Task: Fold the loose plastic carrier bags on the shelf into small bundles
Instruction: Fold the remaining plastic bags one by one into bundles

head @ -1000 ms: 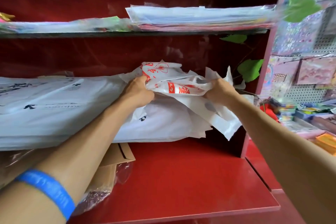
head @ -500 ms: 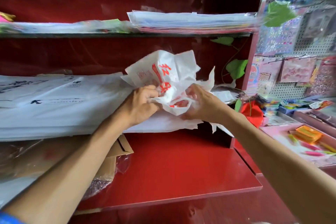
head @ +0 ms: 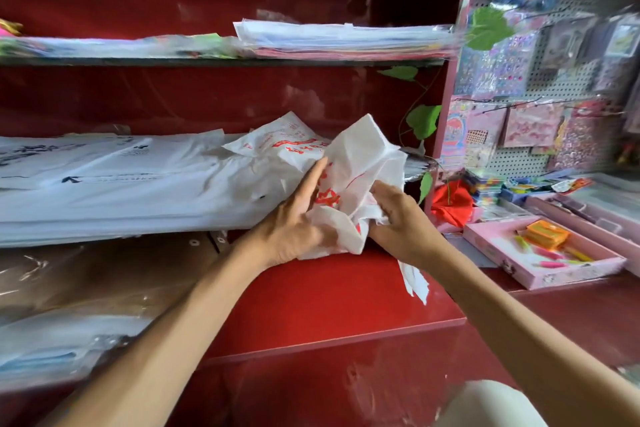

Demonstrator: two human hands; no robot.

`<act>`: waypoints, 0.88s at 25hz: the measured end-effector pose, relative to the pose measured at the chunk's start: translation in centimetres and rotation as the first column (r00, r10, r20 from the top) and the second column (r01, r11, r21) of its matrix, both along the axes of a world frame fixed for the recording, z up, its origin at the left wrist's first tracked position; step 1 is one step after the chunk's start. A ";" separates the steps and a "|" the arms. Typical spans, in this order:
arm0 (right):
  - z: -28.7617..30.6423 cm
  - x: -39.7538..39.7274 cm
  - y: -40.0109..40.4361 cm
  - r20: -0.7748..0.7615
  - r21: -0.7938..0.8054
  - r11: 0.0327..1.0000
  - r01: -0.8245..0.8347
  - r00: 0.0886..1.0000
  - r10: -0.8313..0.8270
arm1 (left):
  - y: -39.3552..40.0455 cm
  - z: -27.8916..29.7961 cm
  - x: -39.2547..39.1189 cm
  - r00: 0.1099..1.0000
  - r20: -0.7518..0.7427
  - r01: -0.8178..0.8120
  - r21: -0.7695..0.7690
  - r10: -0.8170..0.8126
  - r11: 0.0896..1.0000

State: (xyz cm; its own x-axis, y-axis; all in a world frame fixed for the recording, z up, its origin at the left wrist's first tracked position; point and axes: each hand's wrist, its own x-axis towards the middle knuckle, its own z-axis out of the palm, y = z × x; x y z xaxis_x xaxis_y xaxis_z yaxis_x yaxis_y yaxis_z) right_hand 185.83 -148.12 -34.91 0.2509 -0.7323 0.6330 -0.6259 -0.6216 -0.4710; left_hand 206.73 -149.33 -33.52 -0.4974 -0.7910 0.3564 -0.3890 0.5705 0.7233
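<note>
White carrier bag (head: 360,180) with red print, crumpled, held above the red shelf (head: 332,302), long axis upright, top corner pointing up and far, left hand (head: 294,229) fingers straight against its left side, right hand (head: 398,218) fingers curled gripping its lower right, stack of white bags (head: 121,184) lying left.

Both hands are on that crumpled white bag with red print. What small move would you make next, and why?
Probably press it flatter with the left hand while the right hand folds the loose top over. The bag is bunched and puffed up between them, above the red shelf, and a strip dangles below the right wrist, so it isn't yet a tidy bundle.
</note>
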 end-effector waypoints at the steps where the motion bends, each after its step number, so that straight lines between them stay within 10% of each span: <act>1: -0.6 -0.7 0.9 0.024 0.040 0.999 -0.035 0.999 0.034 | 0.6 -0.7 -0.5 0.999 0.047 0.025 -0.027 -0.024 0.999; 5: -4.4 -2.1 3.3 -0.005 0.170 0.976 -0.137 0.990 0.140 | 2.7 -5.4 -2.8 0.998 -0.001 0.063 -0.061 -0.063 0.996; 11: -7.6 -1.3 2.4 0.049 0.394 0.913 -0.108 0.994 0.096 | 1.1 -11.1 -1.2 0.827 0.202 -0.515 -0.098 0.524 0.851; 15: -3.2 1.1 -0.4 0.253 0.046 0.981 0.189 0.948 -0.194 | -2.2 -12.5 2.6 0.720 0.193 -0.663 -0.092 0.666 0.743; 22: 1.9 3.4 -9.4 -0.268 -0.014 0.877 0.480 0.844 -0.465 | -4.2 -15.4 5.8 0.562 0.366 -0.714 -0.239 0.742 0.658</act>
